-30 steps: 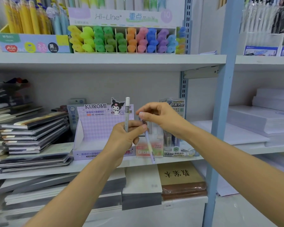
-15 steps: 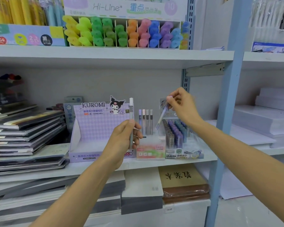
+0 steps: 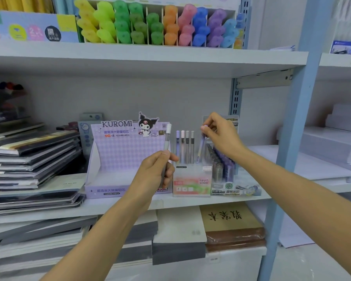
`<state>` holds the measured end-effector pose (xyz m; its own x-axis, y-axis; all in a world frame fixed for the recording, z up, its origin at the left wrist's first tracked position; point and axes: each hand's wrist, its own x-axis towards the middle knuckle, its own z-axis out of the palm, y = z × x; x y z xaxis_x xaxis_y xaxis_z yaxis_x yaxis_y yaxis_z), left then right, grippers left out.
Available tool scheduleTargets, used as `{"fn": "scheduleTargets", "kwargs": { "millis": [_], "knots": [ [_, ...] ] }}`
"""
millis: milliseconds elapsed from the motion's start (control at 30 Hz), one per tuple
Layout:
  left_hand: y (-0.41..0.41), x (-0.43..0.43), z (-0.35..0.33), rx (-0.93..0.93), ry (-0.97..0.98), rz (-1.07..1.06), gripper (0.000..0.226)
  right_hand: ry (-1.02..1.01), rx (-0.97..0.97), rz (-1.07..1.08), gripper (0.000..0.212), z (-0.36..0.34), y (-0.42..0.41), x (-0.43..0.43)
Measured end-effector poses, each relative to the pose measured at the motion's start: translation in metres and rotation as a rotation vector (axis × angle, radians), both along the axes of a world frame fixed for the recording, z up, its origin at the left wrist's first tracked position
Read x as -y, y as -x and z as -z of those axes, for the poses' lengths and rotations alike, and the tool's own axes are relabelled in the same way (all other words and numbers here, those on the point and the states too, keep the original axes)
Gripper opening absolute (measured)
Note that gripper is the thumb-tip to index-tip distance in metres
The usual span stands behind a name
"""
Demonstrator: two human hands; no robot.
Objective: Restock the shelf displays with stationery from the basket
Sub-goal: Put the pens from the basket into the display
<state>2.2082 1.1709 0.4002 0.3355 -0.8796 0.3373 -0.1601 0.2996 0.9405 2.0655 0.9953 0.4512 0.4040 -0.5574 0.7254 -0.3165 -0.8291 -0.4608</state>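
On shelf [image 3: 120, 206], clear box [image 3: 192, 188] — four pens [image 3: 182, 145]

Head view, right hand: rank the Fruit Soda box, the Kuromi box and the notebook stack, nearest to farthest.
1. Fruit Soda box, just below and left of the right hand.
2. Kuromi box, further left on the same shelf.
3. Notebook stack, at the far left.

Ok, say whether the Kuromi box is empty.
Looks empty: Kuromi box shows a bare tray; left hand hides its right corner.
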Motion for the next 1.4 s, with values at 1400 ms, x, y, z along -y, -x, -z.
{"fn": "scheduleTargets", "kwargs": {
  "millis": [1400],
  "knots": [
    [0.009, -0.014, 0.035, 1.166, 0.101, -0.381, 0.060, -0.219, 0.377, -0.273, 0.009, -0.006, 0.020, -0.062]
  ]
}}
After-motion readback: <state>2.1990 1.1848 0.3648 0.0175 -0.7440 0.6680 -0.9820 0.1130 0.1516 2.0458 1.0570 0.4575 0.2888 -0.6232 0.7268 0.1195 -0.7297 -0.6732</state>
